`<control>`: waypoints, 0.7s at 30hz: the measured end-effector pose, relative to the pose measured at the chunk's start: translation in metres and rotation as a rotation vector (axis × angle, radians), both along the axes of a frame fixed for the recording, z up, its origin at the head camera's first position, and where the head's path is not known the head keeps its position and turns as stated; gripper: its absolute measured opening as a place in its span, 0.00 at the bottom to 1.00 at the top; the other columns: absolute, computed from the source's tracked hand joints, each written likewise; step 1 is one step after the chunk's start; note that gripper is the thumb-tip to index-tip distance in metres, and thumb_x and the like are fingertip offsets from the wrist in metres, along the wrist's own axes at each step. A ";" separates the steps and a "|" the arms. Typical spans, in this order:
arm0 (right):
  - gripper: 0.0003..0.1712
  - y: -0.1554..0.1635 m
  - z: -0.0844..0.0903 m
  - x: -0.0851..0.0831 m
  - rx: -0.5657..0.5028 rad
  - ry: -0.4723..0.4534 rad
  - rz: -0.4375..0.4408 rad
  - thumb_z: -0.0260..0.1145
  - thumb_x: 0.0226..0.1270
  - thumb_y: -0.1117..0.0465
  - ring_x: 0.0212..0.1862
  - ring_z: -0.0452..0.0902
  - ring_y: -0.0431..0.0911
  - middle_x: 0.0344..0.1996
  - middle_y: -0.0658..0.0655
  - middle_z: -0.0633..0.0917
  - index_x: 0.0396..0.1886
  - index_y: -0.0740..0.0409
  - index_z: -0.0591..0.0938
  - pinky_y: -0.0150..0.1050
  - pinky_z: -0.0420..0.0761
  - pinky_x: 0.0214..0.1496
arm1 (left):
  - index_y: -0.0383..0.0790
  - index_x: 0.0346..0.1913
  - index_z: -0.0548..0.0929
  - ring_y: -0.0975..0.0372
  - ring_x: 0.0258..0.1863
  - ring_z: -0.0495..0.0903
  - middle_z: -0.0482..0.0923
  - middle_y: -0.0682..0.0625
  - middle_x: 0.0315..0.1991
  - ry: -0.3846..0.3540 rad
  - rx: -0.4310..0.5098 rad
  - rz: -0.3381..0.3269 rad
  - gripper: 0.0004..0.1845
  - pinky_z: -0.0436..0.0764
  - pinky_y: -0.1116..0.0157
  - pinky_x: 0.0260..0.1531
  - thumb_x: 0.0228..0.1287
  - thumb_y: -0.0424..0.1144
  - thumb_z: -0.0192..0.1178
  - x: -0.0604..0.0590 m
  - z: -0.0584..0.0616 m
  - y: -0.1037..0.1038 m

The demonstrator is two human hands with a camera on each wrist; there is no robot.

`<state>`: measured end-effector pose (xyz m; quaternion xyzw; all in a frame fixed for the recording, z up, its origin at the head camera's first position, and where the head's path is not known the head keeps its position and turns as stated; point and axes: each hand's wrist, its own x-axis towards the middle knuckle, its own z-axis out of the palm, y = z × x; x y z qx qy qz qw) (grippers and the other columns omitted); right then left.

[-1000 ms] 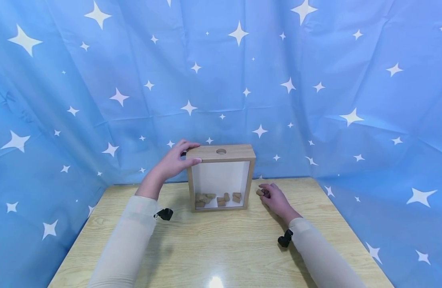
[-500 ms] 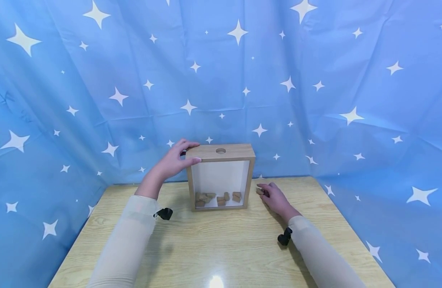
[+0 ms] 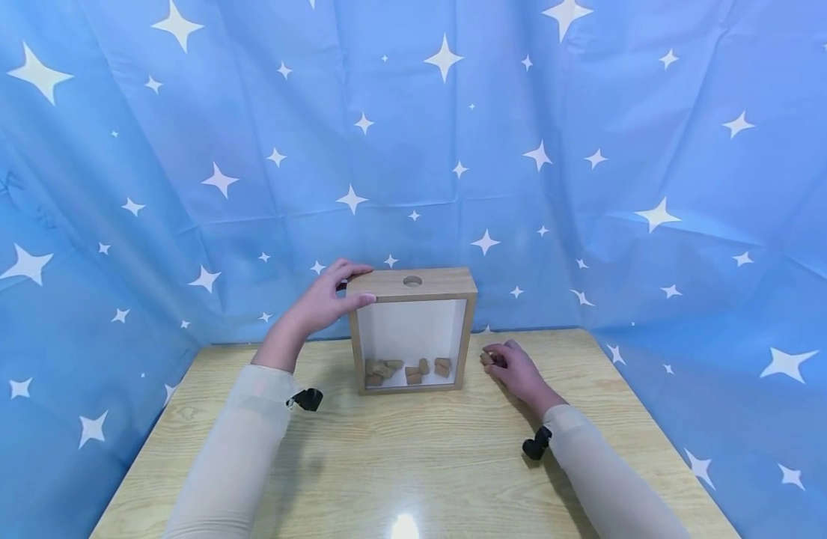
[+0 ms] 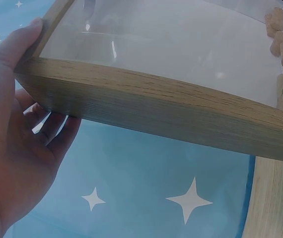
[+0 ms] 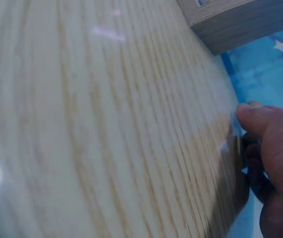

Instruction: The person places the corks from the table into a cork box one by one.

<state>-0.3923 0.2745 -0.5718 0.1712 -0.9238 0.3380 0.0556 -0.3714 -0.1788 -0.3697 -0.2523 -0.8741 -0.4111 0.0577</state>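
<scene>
Your left hand (image 3: 325, 301) is gripping the wooden box (image 3: 413, 329) by its top left corner. Your right hand (image 3: 514, 368) is seemingly pinching a cork (image 3: 486, 358) just right of it; several corks (image 3: 406, 369) are already lying inside.

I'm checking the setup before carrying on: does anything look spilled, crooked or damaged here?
Nothing stands out. The wooden box stands upright on the table, the left hand grips its top corner, corks lie inside, and the right hand pinches one cork beside it.
</scene>
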 end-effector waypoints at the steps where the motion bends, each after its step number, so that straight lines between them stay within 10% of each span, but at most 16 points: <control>1: 0.26 0.001 0.000 0.001 -0.016 0.000 0.000 0.74 0.78 0.64 0.40 0.71 0.48 0.43 0.58 0.77 0.72 0.63 0.83 0.47 0.74 0.47 | 0.57 0.81 0.75 0.47 0.77 0.67 0.70 0.52 0.73 -0.001 0.000 -0.001 0.37 0.68 0.33 0.74 0.75 0.64 0.69 0.000 0.000 0.000; 21: 0.22 -0.001 0.019 0.029 -0.241 0.002 -0.009 0.78 0.75 0.65 0.48 0.85 0.50 0.49 0.60 0.85 0.64 0.63 0.83 0.41 0.86 0.52 | 0.57 0.81 0.76 0.48 0.76 0.68 0.71 0.52 0.72 -0.007 -0.003 0.004 0.37 0.69 0.37 0.74 0.75 0.63 0.70 0.003 0.002 0.000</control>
